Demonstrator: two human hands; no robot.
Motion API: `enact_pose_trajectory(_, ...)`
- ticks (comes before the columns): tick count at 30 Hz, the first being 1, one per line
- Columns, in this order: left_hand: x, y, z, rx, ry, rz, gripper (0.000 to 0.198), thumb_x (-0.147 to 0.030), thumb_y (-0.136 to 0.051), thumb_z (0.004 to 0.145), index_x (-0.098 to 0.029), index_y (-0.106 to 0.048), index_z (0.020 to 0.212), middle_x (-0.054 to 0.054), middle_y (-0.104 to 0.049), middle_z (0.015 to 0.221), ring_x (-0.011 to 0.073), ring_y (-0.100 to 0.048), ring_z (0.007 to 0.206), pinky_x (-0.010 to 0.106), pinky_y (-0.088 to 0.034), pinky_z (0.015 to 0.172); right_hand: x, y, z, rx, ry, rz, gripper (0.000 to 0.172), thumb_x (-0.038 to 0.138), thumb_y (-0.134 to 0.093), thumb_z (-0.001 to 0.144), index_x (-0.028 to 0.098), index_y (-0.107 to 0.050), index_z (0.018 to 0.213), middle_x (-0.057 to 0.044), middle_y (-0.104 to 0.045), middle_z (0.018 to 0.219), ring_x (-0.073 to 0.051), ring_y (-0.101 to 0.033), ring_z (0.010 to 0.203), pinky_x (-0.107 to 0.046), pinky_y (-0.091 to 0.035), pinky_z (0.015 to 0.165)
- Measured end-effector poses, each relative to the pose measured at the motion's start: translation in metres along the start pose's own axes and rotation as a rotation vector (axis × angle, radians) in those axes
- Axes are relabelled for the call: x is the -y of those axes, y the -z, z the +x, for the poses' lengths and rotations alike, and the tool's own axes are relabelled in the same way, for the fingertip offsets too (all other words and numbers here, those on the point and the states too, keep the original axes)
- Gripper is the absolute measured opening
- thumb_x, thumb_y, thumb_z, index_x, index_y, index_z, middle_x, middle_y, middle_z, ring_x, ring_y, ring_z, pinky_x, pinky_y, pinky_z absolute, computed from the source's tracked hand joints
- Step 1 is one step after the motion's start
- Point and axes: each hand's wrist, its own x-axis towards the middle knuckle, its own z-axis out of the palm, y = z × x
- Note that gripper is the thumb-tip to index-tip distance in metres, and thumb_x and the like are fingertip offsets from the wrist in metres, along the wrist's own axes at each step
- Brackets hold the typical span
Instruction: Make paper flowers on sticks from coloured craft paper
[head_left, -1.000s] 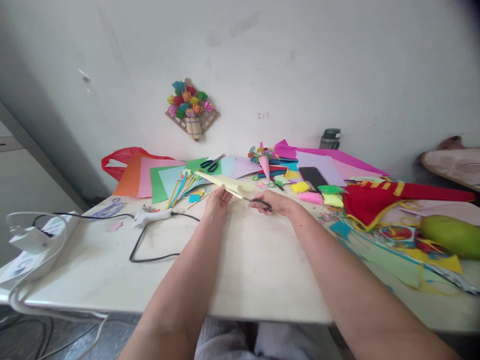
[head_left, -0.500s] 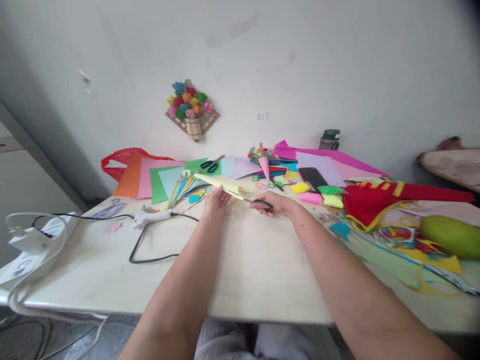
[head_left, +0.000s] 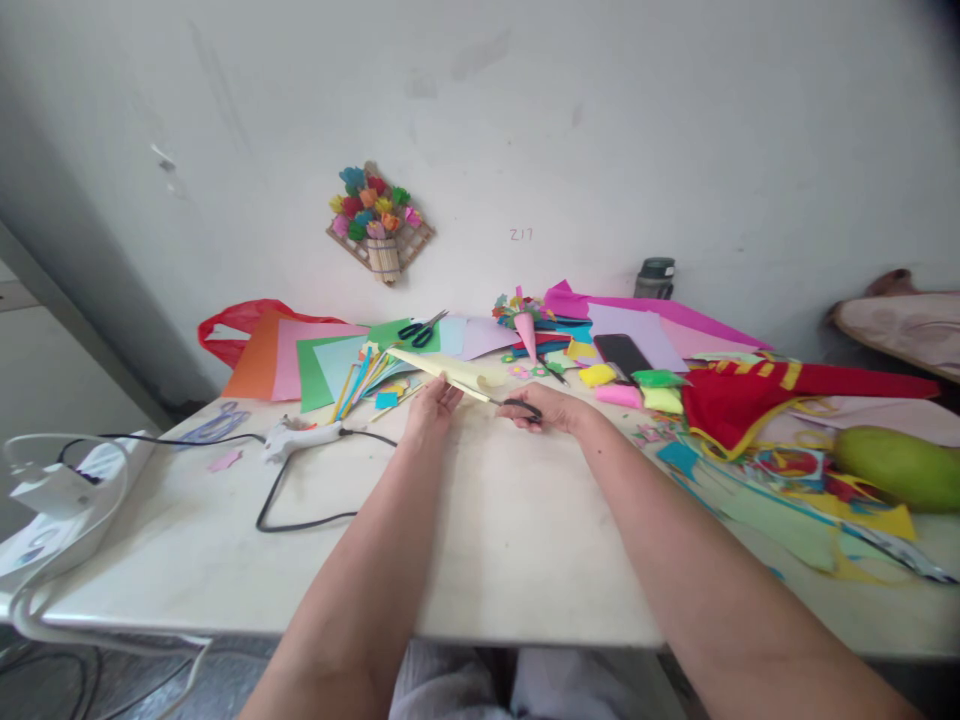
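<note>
My left hand (head_left: pixel 431 405) pinches the near edge of a pale yellow paper sheet (head_left: pixel 442 367) held just above the white table (head_left: pixel 480 520). My right hand (head_left: pixel 541 407) is closed around the black handles of a pair of scissors (head_left: pixel 517 405), whose blades point left into the yellow sheet. Both forearms stretch forward over the table's middle.
A white glue gun (head_left: pixel 300 436) with a black cord lies to the left. Coloured paper sheets (head_left: pixel 322 355), another pair of scissors (head_left: pixel 420 328), a black phone (head_left: pixel 624 352), red fabric (head_left: pixel 750 395) and a green fruit (head_left: pixel 896 468) crowd the back and right. A white power strip (head_left: pixel 56 495) sits far left.
The hands hold the same pose on the paper and scissors. Only the view has shifted slightly.
</note>
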Motion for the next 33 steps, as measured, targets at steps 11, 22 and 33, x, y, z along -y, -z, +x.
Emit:
enact_pose_trajectory(11,0.0003,0.0007,0.0011,-0.014,0.001,-0.008,0.005,-0.009,-0.055,0.076,-0.013,-0.058,0.075,0.002,-0.066,0.066,0.0117,-0.063,0.060,0.026,-0.052,0.068,0.0015,0.0001,0.0001,0.005,0.015,-0.007,0.029,0.035,-0.065,0.070,0.013,-0.048,0.059,0.007,-0.041,0.041,-0.001,-0.029,0.032,-0.014,-0.019,0.029)
enact_pose_trajectory(22,-0.0031,-0.0002,0.0000,-0.057,0.011,-0.013,0.005,-0.010,-0.056,0.076,-0.014,-0.058,0.074,0.002,-0.064,0.063,0.0116,-0.063,0.059,0.027,-0.052,0.072,-0.0001,0.0020,-0.0004,0.024,0.002,0.002,0.027,0.034,-0.065,0.070,0.012,-0.051,0.062,0.007,-0.043,0.041,-0.001,-0.030,0.031,-0.014,-0.021,0.028)
enact_pose_trajectory(33,0.0000,0.0014,0.0018,-0.024,0.005,0.009,0.005,-0.009,-0.056,0.076,-0.013,-0.059,0.076,0.003,-0.065,0.064,0.0130,-0.064,0.061,0.029,-0.052,0.074,-0.0021,0.0035,-0.0010,0.020,-0.020,0.012,0.022,0.031,-0.061,0.074,0.012,-0.052,0.068,0.005,-0.048,0.044,-0.002,-0.035,0.031,-0.013,-0.024,0.029)
